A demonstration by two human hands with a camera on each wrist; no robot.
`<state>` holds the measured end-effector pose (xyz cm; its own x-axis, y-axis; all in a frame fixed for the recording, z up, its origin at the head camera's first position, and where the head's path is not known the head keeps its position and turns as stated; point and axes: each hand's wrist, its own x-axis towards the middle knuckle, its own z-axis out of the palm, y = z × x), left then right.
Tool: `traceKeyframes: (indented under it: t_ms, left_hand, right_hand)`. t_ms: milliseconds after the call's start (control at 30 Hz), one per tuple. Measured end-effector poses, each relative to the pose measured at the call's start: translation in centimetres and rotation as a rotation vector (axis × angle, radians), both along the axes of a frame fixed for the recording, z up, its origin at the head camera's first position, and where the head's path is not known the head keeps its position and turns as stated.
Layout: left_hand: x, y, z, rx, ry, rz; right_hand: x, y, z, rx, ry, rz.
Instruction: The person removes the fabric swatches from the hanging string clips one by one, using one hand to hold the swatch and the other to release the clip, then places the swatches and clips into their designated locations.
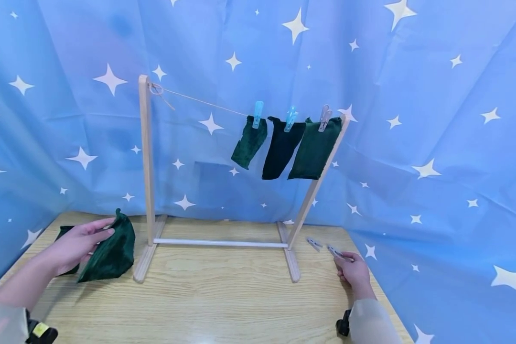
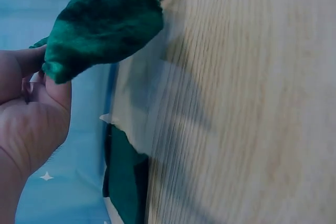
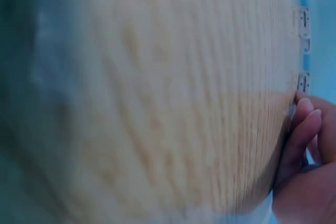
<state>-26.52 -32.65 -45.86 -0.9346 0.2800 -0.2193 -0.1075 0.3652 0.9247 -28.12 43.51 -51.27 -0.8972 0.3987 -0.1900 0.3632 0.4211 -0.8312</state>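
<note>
Three green cloths (image 1: 315, 155) hang toward the right of the line (image 1: 202, 101), one peg each: two blue pegs (image 1: 257, 114) and one greyish peg (image 1: 324, 118). Pegging up a fourth seems the step in hand: the left grip (image 1: 75, 246) pinches the held cloth (image 1: 113, 253) between thumb and fingers, left of the rack (image 1: 146, 157), above the tabletop (image 1: 223, 296). Beyond it at far left lies at least one more cloth (image 2: 126, 177). The right grip (image 1: 356, 274), nearly closed, pinches the nearer of two loose pegs; the farther peg (image 1: 314, 244) lies just left. Next probably calls for bringing cloth and peg together at the line's bare left stretch
</note>
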Motion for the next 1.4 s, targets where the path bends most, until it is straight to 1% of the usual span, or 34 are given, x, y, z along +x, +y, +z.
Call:
traceKeyframes:
  t_ms: [67,100,200,267,367,433,500,633,667,733,900,1033,1133,1233,1300,1400]
  left_hand:
    - [-0.6,0.3,-0.2,-0.023,0.011,0.005]
    - [-0.9,0.4,-0.3,-0.023,0.011,0.006]
    - [-1.7,0.6,-0.6,0.015,0.010,0.017]
    - [-2.0,0.6,-0.9,0.001,0.011,0.026]
    - [-1.9,0.5,-1.3,-0.100,0.036,0.048]
    - [-1.7,0.4,-1.4,-0.197,0.063,0.060]
    - [-1.6,0.4,-1.3,-0.306,0.117,0.052]
    - [-1.7,0.4,-1.3,-0.490,0.211,0.009]
    - [-1.7,0.4,-1.2,-0.529,0.227,0.001]
    - [-1.7,0.3,-1.2,-0.568,0.241,-0.007]
    - [-1.3,-0.1,-0.8,-0.597,0.254,-0.041]
    - [-0.7,-0.2,-0.5,-0.620,0.257,-0.073]
    - [-0.3,-0.1,-0.5,-0.649,0.263,-0.075]
    - [-0.1,-0.4,-0.6,-0.682,0.291,-0.077]
    - [-0.1,-0.6,-0.7,-0.683,0.302,-0.096]
    - [0.1,-0.6,-1.0,-0.693,0.328,-0.149]
  right_hand:
    - [0.0,-0.1,-0.1,-0.001,0.005,-0.002]
    - [0.0,-0.1,-0.1,-0.002,0.008,0.000]
    - [0.0,-0.1,-0.3,-0.010,0.012,-0.006]
    - [0.0,0.0,-0.6,-0.017,0.014,-0.008]
    - [0.1,0.2,-0.9,-0.024,0.015,-0.003]
    - [0.1,0.3,-1.0,-0.025,0.017,0.001]
    - [0.1,0.4,-1.0,-0.018,0.021,-0.001]
    - [0.3,0.2,-0.8,0.002,0.050,-0.014]
    - [0.3,0.1,-0.7,0.002,0.054,-0.015]
    - [0.5,0.0,-0.6,-0.003,0.055,-0.015]
    - [0.4,0.0,-0.6,-0.011,0.043,-0.006]
    - [0.4,0.2,-0.8,-0.009,0.050,-0.002]
    - [0.4,0.2,-0.8,-0.011,0.056,0.002]
    - [0.5,0.0,-0.5,-0.012,0.056,0.007]
    - [0.6,-0.1,-0.3,-0.013,0.056,0.007]
    - [0.6,0.0,-0.2,-0.011,0.057,0.006]
